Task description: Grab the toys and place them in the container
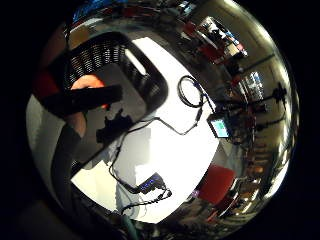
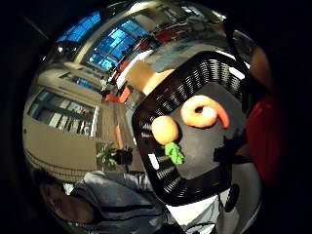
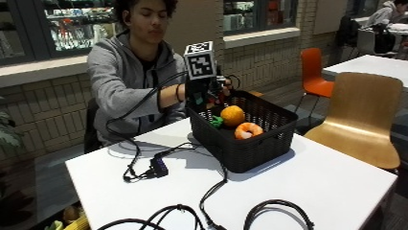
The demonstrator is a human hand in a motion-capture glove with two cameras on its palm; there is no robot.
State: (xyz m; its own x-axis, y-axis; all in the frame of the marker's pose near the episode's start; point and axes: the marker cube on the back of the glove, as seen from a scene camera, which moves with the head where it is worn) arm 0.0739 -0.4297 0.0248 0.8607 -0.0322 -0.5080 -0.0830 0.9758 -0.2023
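Outside view: a person in a grey hoodie [image 3: 121, 72] is sitting behind a white worktop [image 3: 319, 182], reaching the gloved right hand [image 3: 213, 93] over the near rim of a black slotted container [image 3: 255, 143]. The grip is closing round a red toy [image 2: 265, 134], which is showing at the edge of both palm views and is barely peeking out in the outside view. Inside the container, an orange ball-shaped toy [image 3: 232, 115] is resting beside a small green toy [image 3: 217, 121], and an orange ring-shaped toy [image 3: 248, 130] is lying just in front of them on the container's floor. Black cables [image 3: 191, 211] are trailing across the worktop, with a small black box [image 3: 159, 166] sitting near the container. A wooden chair [image 3: 363, 115] is standing beside the worktop, an orange chair [image 3: 313, 72] farther back.
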